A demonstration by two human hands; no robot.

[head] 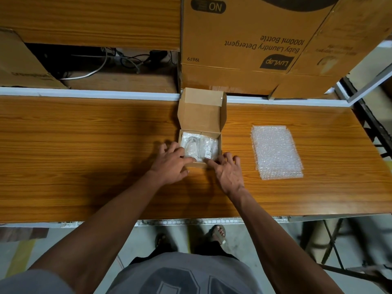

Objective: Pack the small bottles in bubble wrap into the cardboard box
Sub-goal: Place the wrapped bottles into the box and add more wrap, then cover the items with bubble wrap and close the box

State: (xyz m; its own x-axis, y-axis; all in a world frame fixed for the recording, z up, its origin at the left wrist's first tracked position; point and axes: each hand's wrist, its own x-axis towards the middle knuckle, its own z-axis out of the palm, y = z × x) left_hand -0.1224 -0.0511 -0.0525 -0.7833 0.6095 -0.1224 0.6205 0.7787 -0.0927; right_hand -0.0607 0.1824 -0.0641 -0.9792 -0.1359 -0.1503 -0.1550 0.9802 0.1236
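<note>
— Step in hand, by the look of it: seating the wrapped bottles (199, 147) flat inside the small cardboard box (220, 143). Best done by pressing evenly with both hands, keeping the bubble wrap tucked below the rim so the lid (201, 115) could fold over cleanly.

— Hands?

— Apart, either side of the near edge. Left hand (169, 164) laid with straight fingers on the wrapped bundle at the box's left; right hand (228, 172) spread, fingertips touching the wrap at the near right corner. Nothing clenched.

— Contents?

— Clear bubble-wrapped bundles, apparently two side by side, filling the tray; a white label (207, 154) showing at the near side. Exact bottle count impossible to tell through the wrap. Lid flap standing open at the far side.

— Anything else?

— A stack of spare bubble-wrap sheets (276, 152) well to the right on the wooden table (84, 155). Large printed cartons (244, 45) behind, contents hidden.
</note>
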